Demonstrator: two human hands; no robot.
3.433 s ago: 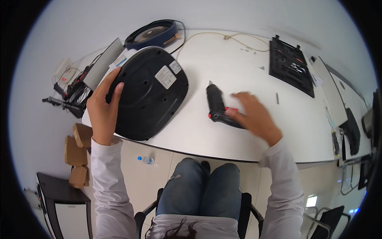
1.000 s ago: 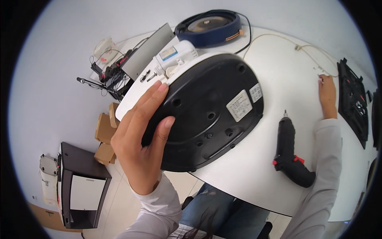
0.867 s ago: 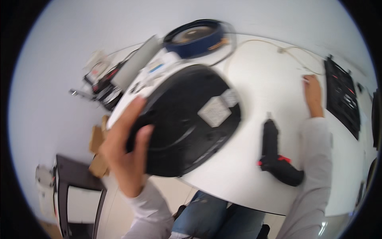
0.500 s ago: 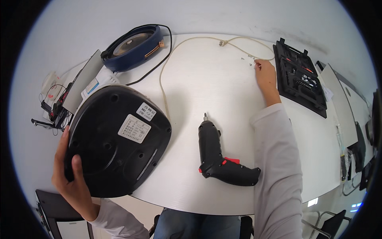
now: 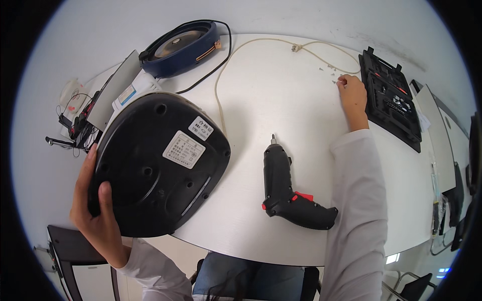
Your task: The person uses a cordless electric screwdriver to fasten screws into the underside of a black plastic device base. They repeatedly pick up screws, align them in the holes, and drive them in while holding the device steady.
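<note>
My left hand (image 5: 100, 215) grips the left edge of a black rounded appliance base (image 5: 135, 195), its thumb on the underside and its fingers behind. The base is tilted so its underside faces me, with screw holes and two white labels showing. At the far right, my right hand (image 5: 353, 98) has thumb and fingers pinched together beside several small loose screws (image 5: 334, 82). Whatever lies between those fingertips is too small to make out. On the table between my arms lies a black electric screwdriver (image 5: 288, 190) with red switches, its bit pointing away from me.
An open black tool case (image 5: 391, 100) with bits lies right of my right hand. A dark blue round appliance (image 5: 183, 50) with a black cord stands at the back left. A cream cord (image 5: 221, 80) loops across the white table (image 5: 271, 90). Cables (image 5: 75, 130) lie at the far left.
The view has shifted, so everything sits a little further right and higher. My left hand still holds the base, and my right hand stays pinched by the screws.
</note>
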